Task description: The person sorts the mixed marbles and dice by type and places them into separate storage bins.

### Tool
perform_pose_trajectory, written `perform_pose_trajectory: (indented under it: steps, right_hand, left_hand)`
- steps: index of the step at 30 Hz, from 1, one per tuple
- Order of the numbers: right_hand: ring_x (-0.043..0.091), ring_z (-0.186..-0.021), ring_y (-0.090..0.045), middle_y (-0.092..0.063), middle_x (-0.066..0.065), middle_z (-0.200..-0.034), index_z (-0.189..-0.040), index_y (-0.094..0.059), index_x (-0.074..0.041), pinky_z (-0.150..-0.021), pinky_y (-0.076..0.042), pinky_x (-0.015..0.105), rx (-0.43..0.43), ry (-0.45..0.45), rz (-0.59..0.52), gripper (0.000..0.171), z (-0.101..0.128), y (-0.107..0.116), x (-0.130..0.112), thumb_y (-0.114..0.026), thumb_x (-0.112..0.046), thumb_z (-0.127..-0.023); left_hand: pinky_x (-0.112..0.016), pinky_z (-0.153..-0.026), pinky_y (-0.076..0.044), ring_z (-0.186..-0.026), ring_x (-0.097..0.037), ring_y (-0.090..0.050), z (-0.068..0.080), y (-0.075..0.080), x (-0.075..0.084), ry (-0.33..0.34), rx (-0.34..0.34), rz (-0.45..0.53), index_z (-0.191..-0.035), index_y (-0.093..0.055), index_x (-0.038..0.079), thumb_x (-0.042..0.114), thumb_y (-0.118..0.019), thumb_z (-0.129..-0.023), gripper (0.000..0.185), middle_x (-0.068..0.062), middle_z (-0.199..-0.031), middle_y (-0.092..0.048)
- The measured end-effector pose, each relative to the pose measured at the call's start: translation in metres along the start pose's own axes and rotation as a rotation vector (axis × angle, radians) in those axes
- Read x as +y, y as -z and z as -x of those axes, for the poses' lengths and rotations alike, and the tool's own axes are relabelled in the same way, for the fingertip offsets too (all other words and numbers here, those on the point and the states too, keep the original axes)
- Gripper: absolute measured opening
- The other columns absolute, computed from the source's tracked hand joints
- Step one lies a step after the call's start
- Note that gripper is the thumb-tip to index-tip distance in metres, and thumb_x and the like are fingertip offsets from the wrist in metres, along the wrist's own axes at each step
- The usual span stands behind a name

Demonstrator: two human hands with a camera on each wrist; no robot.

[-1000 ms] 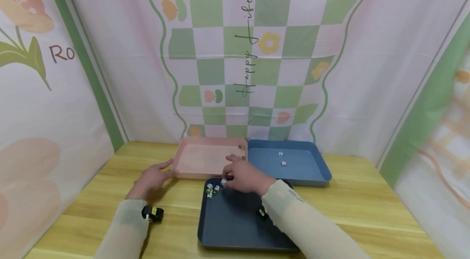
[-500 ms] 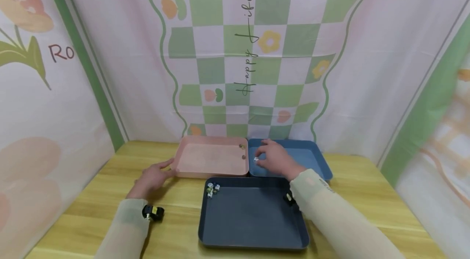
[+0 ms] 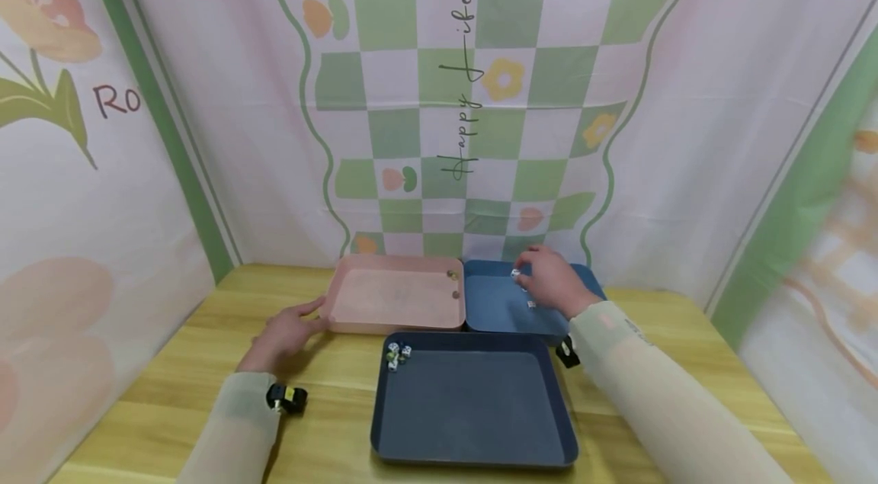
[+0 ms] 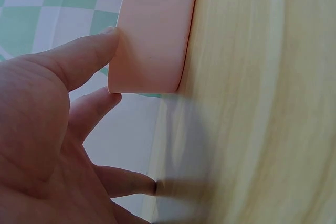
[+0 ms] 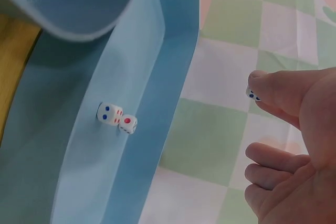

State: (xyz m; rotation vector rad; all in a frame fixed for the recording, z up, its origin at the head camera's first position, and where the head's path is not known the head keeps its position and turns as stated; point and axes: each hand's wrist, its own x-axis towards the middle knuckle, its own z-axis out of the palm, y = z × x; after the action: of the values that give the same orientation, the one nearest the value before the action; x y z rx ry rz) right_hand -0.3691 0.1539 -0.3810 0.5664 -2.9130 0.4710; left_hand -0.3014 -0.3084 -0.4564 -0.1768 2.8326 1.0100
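Dice sorting is the work in hand, and we judge ourselves at the drop-off step. Our right hand [image 3: 552, 284] hovers over the far part of the light blue tray [image 3: 494, 309], thumb and forefinger pinched on one white die [image 5: 252, 94], the other fingers loosely curled. Two dice [image 5: 116, 118] already lie touching each other on that tray's floor. Our left hand [image 3: 284, 331] rests on the wooden table [image 3: 329, 408], fingers relaxed and straight, its thumb against the near left corner of the pink tray [image 3: 394, 299], gripping nothing. A small cluster of dice [image 3: 397, 355] waits in the far left corner of the dark blue tray [image 3: 473, 408]. Next, we think, the pinch needs only to loosen low over the tray floor so the die doesn't bounce out.
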Motion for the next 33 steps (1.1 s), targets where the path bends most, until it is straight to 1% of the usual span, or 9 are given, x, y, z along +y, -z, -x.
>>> perform_pose_trajectory:
  steps: [5,8,12,15,21,29,33]
  right_hand:
    - [0.047,-0.128,-0.044,-0.045,0.031,-0.143,-0.114,-0.07,-0.002,-0.101,-0.04,0.059,0.017,-0.002,-0.009,0.022,-0.0002,0.001,0.0033,-0.067,-0.015,-0.097]
    - [0.046,-0.129,-0.043,-0.046,0.03,-0.141,-0.12,-0.066,0.0,-0.101,-0.04,0.059,0.036,-0.013,-0.025,0.027,0.0,0.0017,0.0038,-0.065,-0.015,-0.098]
    - [0.045,-0.126,-0.046,-0.046,0.028,-0.141,-0.128,-0.062,0.001,-0.099,-0.042,0.058,0.08,-0.033,-0.046,0.033,-0.0003,0.0015,0.0038,-0.063,-0.015,-0.1]
    - [0.044,-0.123,-0.048,-0.043,0.028,-0.143,-0.129,-0.062,0.001,-0.097,-0.043,0.058,0.098,-0.047,-0.054,0.033,0.0009,0.0018,0.0037,-0.061,-0.016,-0.1]
    - [0.046,-0.131,-0.041,-0.038,0.03,-0.147,-0.128,-0.062,0.001,-0.102,-0.039,0.059,0.095,-0.071,-0.056,0.033,0.003,0.0028,0.0036,-0.061,-0.016,-0.101]
    - [0.047,-0.131,-0.04,-0.037,0.031,-0.147,-0.127,-0.063,0.002,-0.102,-0.039,0.06,0.095,-0.08,-0.049,0.033,0.003,-0.0027,0.0052,-0.062,-0.017,-0.1]
    - [0.047,-0.131,-0.041,-0.037,0.032,-0.147,-0.127,-0.063,0.002,-0.102,-0.039,0.06,0.094,-0.08,-0.063,0.033,0.0049,-0.0048,0.0044,-0.062,-0.017,-0.1]
  left_hand:
    - [-0.089,-0.086,0.004,-0.135,-0.066,-0.01,-0.0007,-0.0006,-0.0006,0.003,0.002,0.001,-0.153,-0.042,0.032,0.067,-0.054,-0.092,0.07,-0.026,-0.155,-0.032]
    - [-0.089,-0.086,0.005,-0.135,-0.066,-0.01,-0.001,-0.0009,-0.001,0.002,0.002,0.001,-0.153,-0.042,0.032,0.067,-0.054,-0.092,0.071,-0.026,-0.155,-0.032]
    - [-0.089,-0.086,0.005,-0.135,-0.066,-0.01,-0.0004,-0.0006,-0.001,0.002,0.001,-0.003,-0.153,-0.041,0.032,0.067,-0.054,-0.092,0.071,-0.026,-0.155,-0.032]
    - [-0.089,-0.087,0.005,-0.136,-0.065,-0.011,-0.0009,-0.0007,-0.0012,0.002,-0.001,-0.002,-0.153,-0.041,0.033,0.067,-0.054,-0.092,0.071,-0.025,-0.155,-0.032]
    - [-0.088,-0.088,0.005,-0.136,-0.064,-0.011,-0.0021,0.0001,-0.0018,0.008,-0.012,0.005,-0.153,-0.04,0.033,0.065,-0.055,-0.093,0.071,-0.024,-0.156,-0.031]
    - [-0.089,-0.086,0.003,-0.135,-0.066,-0.01,-0.0005,0.001,-0.0003,0.007,-0.014,-0.008,-0.154,-0.04,0.032,0.067,-0.054,-0.093,0.071,-0.025,-0.155,-0.032]
    - [-0.089,-0.086,0.003,-0.135,-0.067,-0.01,-0.001,0.0006,-0.0003,0.004,-0.013,-0.013,-0.154,-0.04,0.032,0.068,-0.053,-0.092,0.072,-0.025,-0.155,-0.032]
